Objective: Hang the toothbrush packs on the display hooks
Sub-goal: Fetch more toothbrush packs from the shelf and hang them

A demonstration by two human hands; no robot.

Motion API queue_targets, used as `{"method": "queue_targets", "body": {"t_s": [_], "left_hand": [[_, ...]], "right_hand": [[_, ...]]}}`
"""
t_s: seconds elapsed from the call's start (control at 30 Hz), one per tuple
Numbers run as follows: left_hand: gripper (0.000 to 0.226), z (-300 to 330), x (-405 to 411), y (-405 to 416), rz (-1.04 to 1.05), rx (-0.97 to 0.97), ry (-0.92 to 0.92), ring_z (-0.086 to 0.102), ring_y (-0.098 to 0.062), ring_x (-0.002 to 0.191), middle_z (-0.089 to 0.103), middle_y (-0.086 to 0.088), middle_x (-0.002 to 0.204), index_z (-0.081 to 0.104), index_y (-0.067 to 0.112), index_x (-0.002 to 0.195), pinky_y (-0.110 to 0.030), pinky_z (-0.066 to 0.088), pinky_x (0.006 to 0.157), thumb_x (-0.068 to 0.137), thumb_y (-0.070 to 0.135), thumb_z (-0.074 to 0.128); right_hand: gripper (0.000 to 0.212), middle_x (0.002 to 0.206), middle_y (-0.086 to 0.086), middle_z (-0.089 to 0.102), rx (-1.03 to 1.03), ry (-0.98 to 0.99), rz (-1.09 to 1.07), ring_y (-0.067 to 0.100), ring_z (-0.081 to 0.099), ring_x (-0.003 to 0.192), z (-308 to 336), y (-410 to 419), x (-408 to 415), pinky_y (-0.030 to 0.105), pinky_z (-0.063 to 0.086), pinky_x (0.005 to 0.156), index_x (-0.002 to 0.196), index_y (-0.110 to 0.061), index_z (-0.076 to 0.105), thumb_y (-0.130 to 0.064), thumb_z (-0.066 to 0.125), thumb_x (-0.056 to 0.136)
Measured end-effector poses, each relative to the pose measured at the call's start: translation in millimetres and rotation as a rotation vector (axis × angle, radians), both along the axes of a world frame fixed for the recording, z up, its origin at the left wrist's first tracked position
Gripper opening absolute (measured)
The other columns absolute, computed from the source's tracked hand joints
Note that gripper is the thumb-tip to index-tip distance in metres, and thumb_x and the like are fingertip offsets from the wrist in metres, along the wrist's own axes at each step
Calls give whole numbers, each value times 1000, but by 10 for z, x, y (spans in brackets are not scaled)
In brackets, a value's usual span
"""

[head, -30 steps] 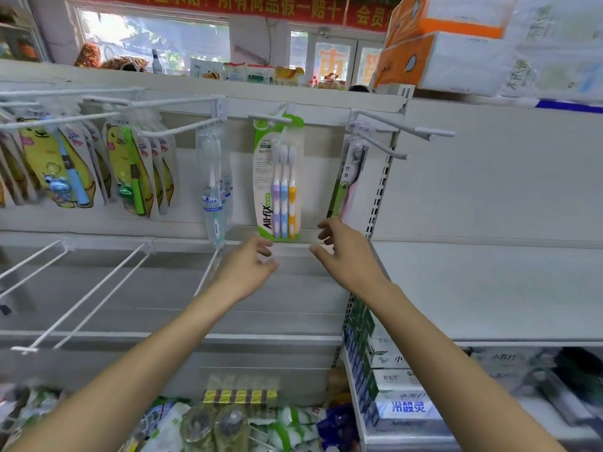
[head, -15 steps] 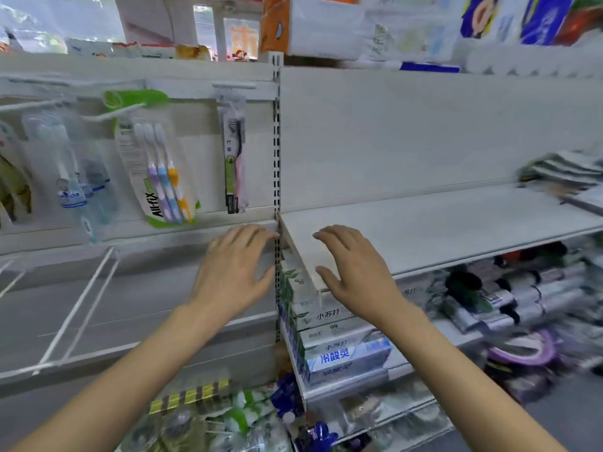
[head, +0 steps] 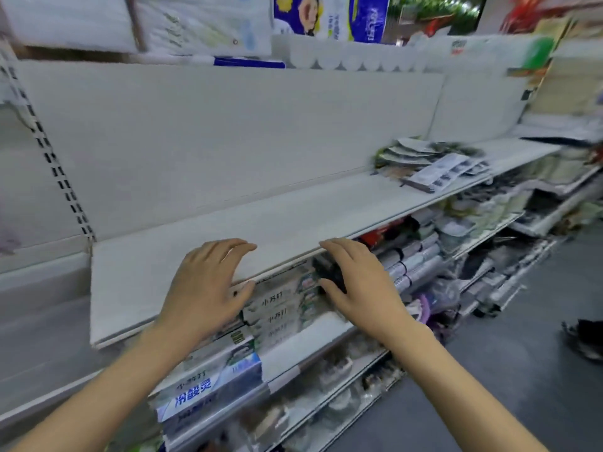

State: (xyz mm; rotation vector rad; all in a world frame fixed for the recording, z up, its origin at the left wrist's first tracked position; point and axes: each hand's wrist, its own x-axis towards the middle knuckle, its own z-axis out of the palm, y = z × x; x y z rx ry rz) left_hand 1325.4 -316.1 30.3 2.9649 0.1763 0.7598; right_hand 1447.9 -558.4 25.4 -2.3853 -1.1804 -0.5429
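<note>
Hovering palm-down with loosely spread fingers and holding nothing, the left hand [head: 204,288] and right hand [head: 359,282] sit over the shelf [head: 228,220] edge, with flat packs [head: 434,164], too blurred to identify, piled far right.

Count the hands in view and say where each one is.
2. The left hand hovers, fingers spread, over the front edge of the white shelf; the right hand hovers beside it, holding nothing.

The long shelf [head: 293,220] looks smooth, matt white painted metal, the stacked toothpaste boxes [head: 274,305] below are printed cardboard, slightly glossy.
</note>
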Motion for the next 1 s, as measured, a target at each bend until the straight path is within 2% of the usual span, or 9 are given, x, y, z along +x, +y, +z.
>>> {"method": "queue_targets", "body": {"t_s": [0.17,0.33,0.47,0.6,0.77,1.0], "left_hand": [[54,-67,764,-667,-47,-37,3,48,-17,127,51,10,141,48,32,140,-39,40,105,88,50,49],[55,-40,1422,-1260,-98,-68,34,48,-15,127,50,12,140,47,34,140,-38,40,105,88,53,45],[55,6,1927,-1609,-139,-76,65,48,-14,124,50,15,139,46,36,139,-37,41,104,88,56,42],[54,63,2443,-1833,-172,-81,97,50,-15,124,51,13,138,46,37,138,-38,42,104,87,56,43],[57,105,3153,-1962,-180,-67,124,50,-15,123,51,13,139,46,37,138,-38,43,101,86,60,40],[56,168,4080,-2005,-159,-68,153,50,-17,124,50,12,141,46,36,140,-38,43,101,90,61,42]], "right_hand": [[57,145,0,50,2,40,-43,18,40,136,2,-813,613,32,34,115,145,-14,46,-31,64,94],[57,147,-5,46,-3,85,-97,14,38,137,-47,-1430,1119,22,25,112,147,-19,42,-35,62,96],[57,148,-8,45,15,120,-129,11,36,139,-123,-1795,1495,24,28,115,148,-22,40,-38,60,97],[56,146,-9,46,53,147,-156,10,37,138,-168,-2021,1868,27,32,115,147,-24,41,-38,61,97],[56,147,-12,43,77,166,-173,5,32,138,-202,-2130,2466,21,27,111,149,-27,38,-42,56,99],[56,146,-9,45,63,169,-168,11,38,136,-122,-2103,3416,24,30,111,149,-24,40,-38,59,98]]}}
